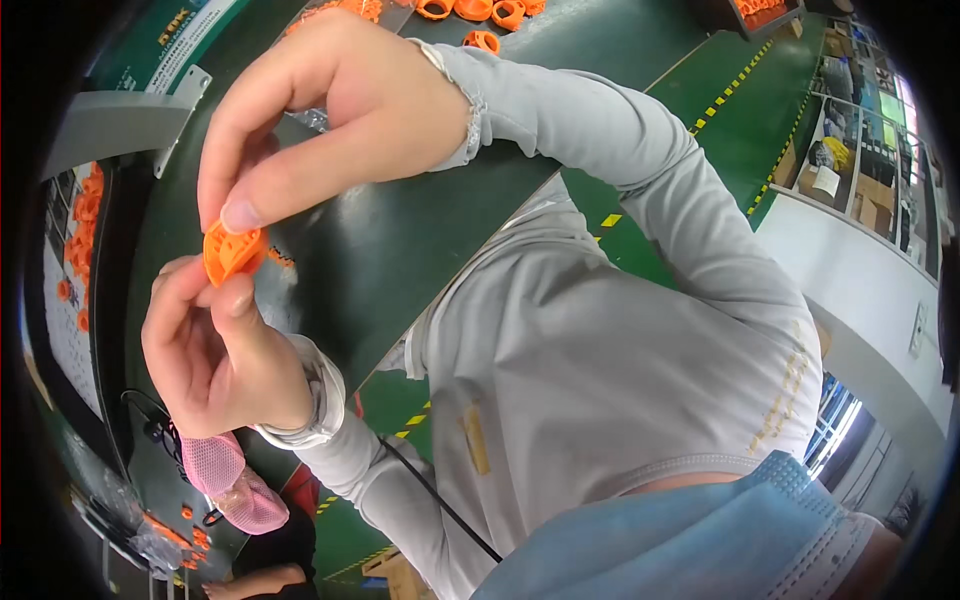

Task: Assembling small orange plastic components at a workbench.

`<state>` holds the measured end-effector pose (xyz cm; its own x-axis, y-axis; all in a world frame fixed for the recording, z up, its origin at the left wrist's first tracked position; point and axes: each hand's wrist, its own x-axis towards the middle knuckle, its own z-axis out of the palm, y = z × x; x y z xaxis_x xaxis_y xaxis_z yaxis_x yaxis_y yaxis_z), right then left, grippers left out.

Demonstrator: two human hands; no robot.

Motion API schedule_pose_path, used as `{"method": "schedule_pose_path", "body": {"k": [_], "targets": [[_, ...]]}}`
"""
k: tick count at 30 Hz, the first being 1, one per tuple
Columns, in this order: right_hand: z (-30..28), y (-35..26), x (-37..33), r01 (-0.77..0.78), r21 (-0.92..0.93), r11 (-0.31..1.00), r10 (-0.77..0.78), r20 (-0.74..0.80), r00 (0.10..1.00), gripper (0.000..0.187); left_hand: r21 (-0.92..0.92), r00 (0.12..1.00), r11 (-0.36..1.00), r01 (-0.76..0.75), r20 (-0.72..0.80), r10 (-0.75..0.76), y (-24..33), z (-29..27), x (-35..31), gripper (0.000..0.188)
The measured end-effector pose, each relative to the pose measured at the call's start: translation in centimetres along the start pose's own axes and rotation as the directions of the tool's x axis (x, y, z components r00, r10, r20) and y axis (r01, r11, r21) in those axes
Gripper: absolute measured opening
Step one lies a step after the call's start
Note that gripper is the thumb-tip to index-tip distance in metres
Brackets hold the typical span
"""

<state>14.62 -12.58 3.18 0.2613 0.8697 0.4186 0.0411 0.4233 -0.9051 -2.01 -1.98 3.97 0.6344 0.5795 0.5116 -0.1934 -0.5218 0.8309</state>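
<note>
Between my two hands is a small orange plastic part, rounded, with ribs and slots on its face. My right hand, the upper one in the picture, pinches its top edge with thumb and index finger. From below, my left hand has its thumb and fingertips on the part's lower edge, with the other fingers curled. The fingertips cover some of the part's rim. Behind it lies the dark green worktop, bearing a small orange-and-black mark or scrap.
Several orange ring-shaped parts lie along the upper edge. A dark-framed tray with orange pieces is at the left. Below my left hand are a pink mesh item and a black cable. Another person's arm shows at the bottom.
</note>
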Motion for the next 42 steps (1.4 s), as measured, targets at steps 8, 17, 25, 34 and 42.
{"method": "schedule_pose_path", "body": {"k": [8,17,25,34,42], "targets": [[0.2,-0.5,-0.2,-0.051,-0.004,0.999,0.051,-0.004,0.999,0.018,-0.04,1.0,0.999,0.023,-0.018,-0.024,0.0,-0.1,-0.4,0.02],[-0.1,0.0,0.1,-0.243,0.017,0.97,0.242,0.015,0.97,0.012,0.108,0.991,0.985,0.134,-0.003,-0.135,0.2,0.4,-0.5,0.021],[-1.0,1.1,0.7,-0.322,0.043,0.946,0.315,0.11,0.943,0.013,0.144,0.987,0.981,0.128,0.083,-0.141,0.5,0.5,-0.1,0.02],[-1.1,1.2,0.7,-0.346,0.017,0.938,0.34,0.136,0.93,0.015,0.151,0.979,0.972,0.182,0.066,-0.194,0.6,0.6,-0.2,0.02],[-1.3,1.4,0.6,-0.336,-0.029,0.941,0.337,0.12,0.934,0.015,0.129,0.978,0.978,0.166,0.107,-0.18,0.5,0.9,-0.2,0.023]]}}
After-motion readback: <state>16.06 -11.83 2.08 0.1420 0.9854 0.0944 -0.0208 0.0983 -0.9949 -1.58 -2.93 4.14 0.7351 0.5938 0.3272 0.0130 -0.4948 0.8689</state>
